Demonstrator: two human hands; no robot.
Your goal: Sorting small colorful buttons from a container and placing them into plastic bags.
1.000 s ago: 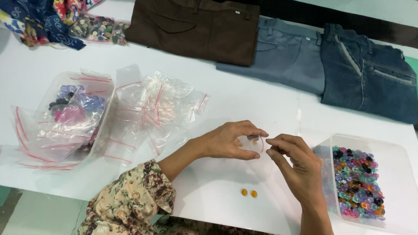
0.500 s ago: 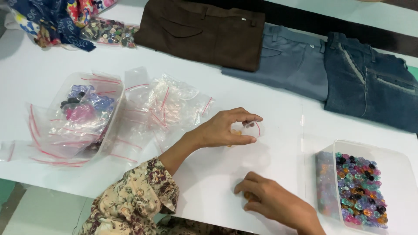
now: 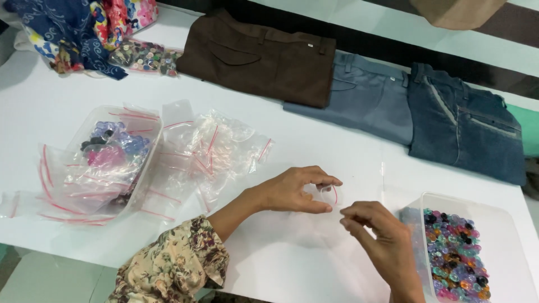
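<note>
Two hands [image 3: 300, 191] [image 3: 379, 238] pinch one small clear red-striped zip bag [image 3: 328, 197].

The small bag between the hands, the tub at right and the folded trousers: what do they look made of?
Small bag: thin clear plastic film, glossy, with a red zip strip. Tub: translucent rigid plastic, smooth walls. Brown trousers: matte woven cloth, likely cotton twill. Two blue pairs: probably denim, judging by seams and fade.

The right hand [image 3: 382, 238] has risen from the table [image 3: 50, 101], where it lay half a second ago, back up beside the little clear bag [image 3: 328, 199]; the two orange buttons no longer show.
</note>
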